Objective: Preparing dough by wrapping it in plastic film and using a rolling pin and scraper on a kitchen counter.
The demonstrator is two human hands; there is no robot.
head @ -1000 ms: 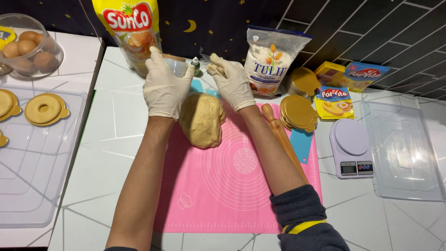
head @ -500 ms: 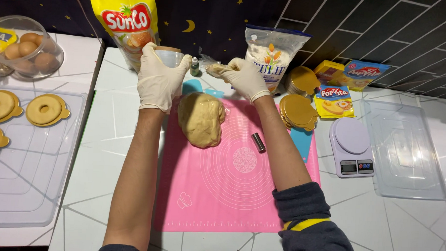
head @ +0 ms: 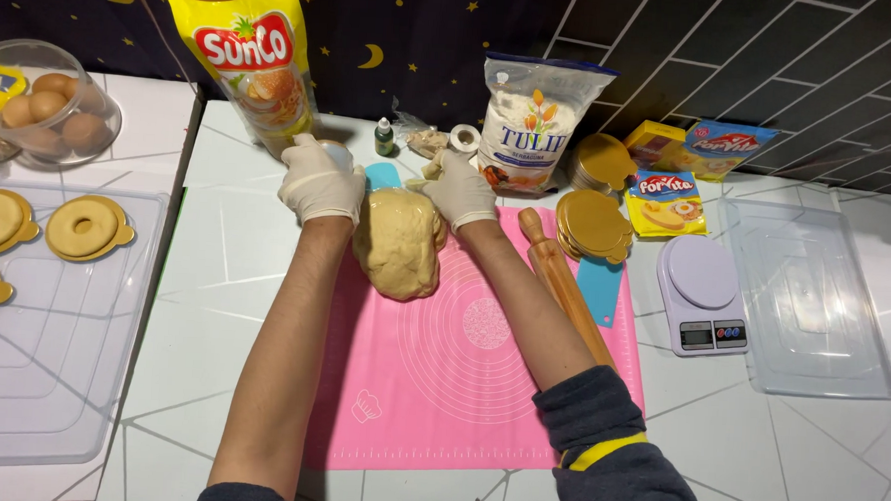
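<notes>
Both gloved hands sit at the far end of the dough lump (head: pixel 399 240): the left hand (head: pixel 320 179) is curled loosely over a small clear container just beside it, and the right hand (head: pixel 460 189) pinches a scrap of dough at its top edge. To pull pieces off cleanly, it seems best to pinch near the edge and steady the mass. The dough looks soft, pale yellow and lumpy on the smooth pink silicone mat (head: pixel 460 381), with a wooden rolling pin (head: pixel 562 284) along the right forearm.
</notes>
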